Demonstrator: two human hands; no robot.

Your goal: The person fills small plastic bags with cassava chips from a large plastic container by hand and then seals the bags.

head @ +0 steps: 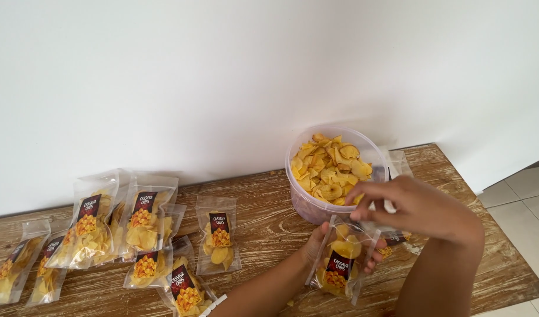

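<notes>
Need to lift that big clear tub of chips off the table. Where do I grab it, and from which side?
Probably best by its wall, below the rim, from both sides. The clear tub stands upright, open and heaped with chips, so pinching the rim may tip it. The right hand and the pouch held by the left hand crowd its front.

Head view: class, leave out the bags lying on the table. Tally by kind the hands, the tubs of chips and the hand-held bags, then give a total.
Hands: 2, left hand and right hand
tub of chips: 1
hand-held bag: 1
Total: 4
</notes>
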